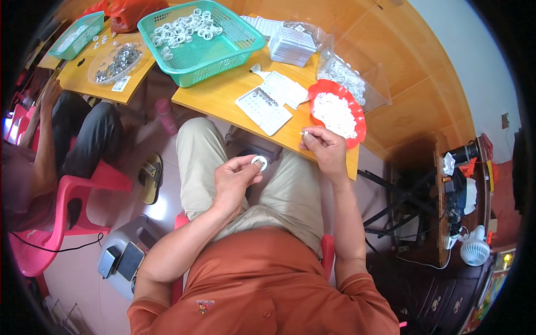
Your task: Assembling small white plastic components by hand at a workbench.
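Observation:
Above my lap, my left hand (237, 177) pinches a small white plastic ring (262, 160) between thumb and fingertips. Higher and to the right, close to the table's front edge, my right hand (328, 148) has its thumb and forefinger closed on a tiny white piece (303, 133). Just beyond that hand sits a red wavy-rimmed dish (360, 118) heaped with small white pieces (334, 111). On the table lies a white tray (268, 118) of small compartments, with a row of dark metallic bits along it. A second white sheet-like tray (286, 89) lies behind it.
A green basket (206, 70) with white round parts (184, 30) stands at the table's left end, near stacked clear trays (292, 44). A plastic bag (341, 78) of white pieces lies behind the dish. Another person (84, 131) sits at a left table holding a bowl (100, 66) of metal parts.

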`<state>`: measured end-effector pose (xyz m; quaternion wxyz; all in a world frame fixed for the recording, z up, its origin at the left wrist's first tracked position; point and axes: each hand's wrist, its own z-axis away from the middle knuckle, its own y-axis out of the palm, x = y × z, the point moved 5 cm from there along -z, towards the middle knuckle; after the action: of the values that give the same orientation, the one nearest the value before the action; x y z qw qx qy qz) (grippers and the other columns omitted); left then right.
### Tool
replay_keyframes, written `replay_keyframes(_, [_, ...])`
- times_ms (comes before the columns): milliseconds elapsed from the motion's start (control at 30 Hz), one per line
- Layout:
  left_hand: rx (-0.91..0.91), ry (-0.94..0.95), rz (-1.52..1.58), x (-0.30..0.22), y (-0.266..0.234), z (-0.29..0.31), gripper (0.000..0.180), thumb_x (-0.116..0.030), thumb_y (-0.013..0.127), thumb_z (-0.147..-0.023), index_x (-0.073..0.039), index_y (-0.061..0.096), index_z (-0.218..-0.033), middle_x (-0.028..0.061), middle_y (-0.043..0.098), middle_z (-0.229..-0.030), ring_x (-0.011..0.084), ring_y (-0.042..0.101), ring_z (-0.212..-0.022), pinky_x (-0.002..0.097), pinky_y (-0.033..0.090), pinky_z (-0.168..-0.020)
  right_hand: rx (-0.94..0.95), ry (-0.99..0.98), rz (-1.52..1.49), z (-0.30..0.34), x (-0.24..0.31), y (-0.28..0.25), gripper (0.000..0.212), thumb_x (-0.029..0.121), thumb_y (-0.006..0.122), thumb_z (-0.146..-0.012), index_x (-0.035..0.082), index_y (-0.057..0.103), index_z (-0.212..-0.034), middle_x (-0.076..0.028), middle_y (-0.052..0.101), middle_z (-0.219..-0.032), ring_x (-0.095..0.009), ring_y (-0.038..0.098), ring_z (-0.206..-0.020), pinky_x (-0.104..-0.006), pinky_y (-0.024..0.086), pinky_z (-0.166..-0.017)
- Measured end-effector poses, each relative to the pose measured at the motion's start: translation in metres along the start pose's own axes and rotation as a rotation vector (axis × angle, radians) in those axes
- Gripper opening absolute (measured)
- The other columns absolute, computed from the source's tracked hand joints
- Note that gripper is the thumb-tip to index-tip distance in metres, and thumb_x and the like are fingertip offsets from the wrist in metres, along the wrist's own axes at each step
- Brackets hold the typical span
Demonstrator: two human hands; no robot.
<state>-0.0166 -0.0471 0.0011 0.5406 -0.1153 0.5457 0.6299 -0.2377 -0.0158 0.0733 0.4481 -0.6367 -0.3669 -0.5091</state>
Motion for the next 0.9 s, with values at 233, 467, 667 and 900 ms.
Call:
replay_keyframes(233, [0.0, -0.001, 0.006, 0.001, 0.0, 0.0, 0.019, -0.004, 0.069, -0.086, 0.004, 0.065, -0.103, 0.0046, 0.066, -0.085, 0.0081, 0.062, -0.071, 0.0195, 0.053, -0.065, 0.062, -0.002, -0.069, 0.006, -0.01, 0.018, 0.023, 0.007, 0.061, -0.093, -0.008, 0.06, -0.111, -0.008, 0.065, -0.094, -0.013, 0.065, -0.08, -0.0274, 0.057, -0.077])
replay_keyframes(467, [0.01, -0.001, 0.022, 0.0, 0.001, 0.001, 0.019, -0.004, 0.068, -0.086, 0.004, 0.066, -0.103, 0.0057, 0.067, -0.088, 0.0078, 0.062, -0.072, 0.0193, 0.052, -0.064, 0.122, 0.065, -0.144, 0.014, -0.011, 0.039, 0.025, 0.008, 0.063, -0.093, -0.008, 0.058, -0.111, -0.01, 0.067, -0.093, -0.014, 0.066, -0.081, -0.0257, 0.056, -0.075])
replay_keyframes(667, [0.027, 0.031, -0.016, 0.0, 0.001, -0.001, 0.022, -0.002, 0.066, -0.087, 0.005, 0.065, -0.107, 0.006, 0.068, -0.088, 0.0078, 0.062, -0.071, 0.019, 0.051, -0.064, 0.114, 0.121, -0.17, 0.022, -0.02, 0.054, 0.021, 0.004, 0.066, -0.089, -0.006, 0.062, -0.107, -0.007, 0.068, -0.092, -0.01, 0.064, -0.081, -0.0231, 0.053, -0.074])
replay_keyframes(900, [0.073, 0.046, -0.053, 0.008, 0.0, -0.004, 0.025, 0.0, 0.063, -0.089, 0.004, 0.063, -0.114, 0.0069, 0.068, -0.094, 0.011, 0.064, -0.078, 0.0217, 0.055, -0.073, 0.102, 0.064, -0.022, 0.033, -0.022, 0.067, 0.014, 0.003, 0.068, -0.086, -0.002, 0.069, -0.098, -0.004, 0.069, -0.09, -0.007, 0.06, -0.077, -0.0212, 0.048, -0.069])
